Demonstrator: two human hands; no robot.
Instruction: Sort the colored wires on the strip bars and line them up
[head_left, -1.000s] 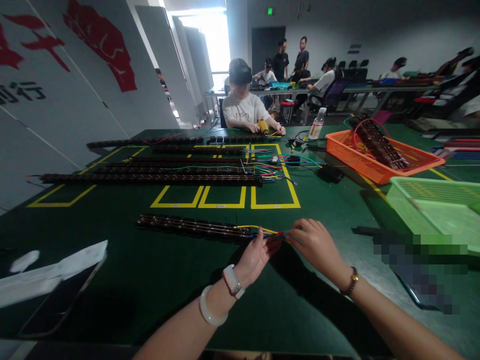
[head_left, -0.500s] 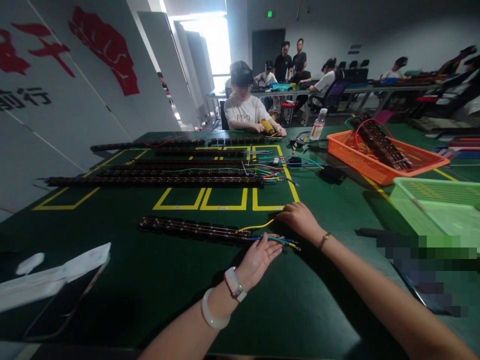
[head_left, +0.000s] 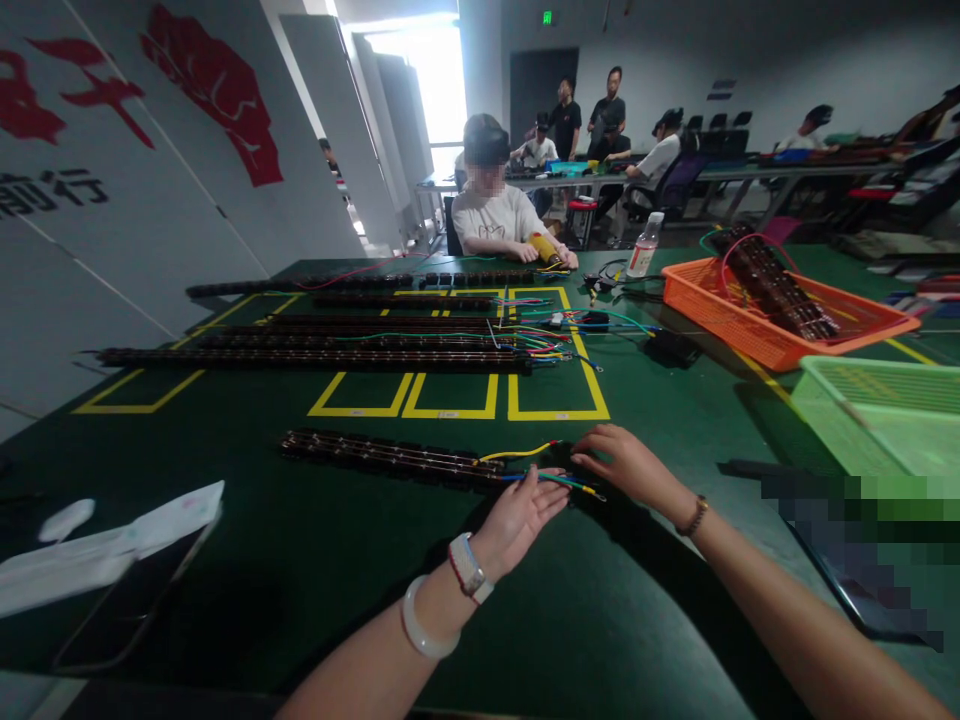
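Two hands: both over the near middle of a green table (head_left: 337, 570), at the right end of a short dark strip (head_left: 382, 455).
Left hand (head_left: 519, 518): palm turned up, fingers stretched close together, a green wire (head_left: 564, 482) and a blue wire (head_left: 512, 478) running across them; whether the thumb pinches these, I cannot tell.
Right hand (head_left: 626, 465): lightly bent, thumb and fingertips seemingly apart, nothing seen between them.
Yellow wire (head_left: 529, 453): just let go by the right hand, which has drawn back to the right; its red tip points right, on the far side of the others. That seems to leave it sorted from the green and blue.
Edges: the table's near edge passes beneath the forearms; a phone (head_left: 135, 615) lies near left, a blurred dark thing (head_left: 862, 570) and a green basket (head_left: 840, 430) right.
Room: tabletop shows on the strip's near side and rightward; longer strips (head_left: 322, 357) lie beyond, across yellow tape (head_left: 559, 415).
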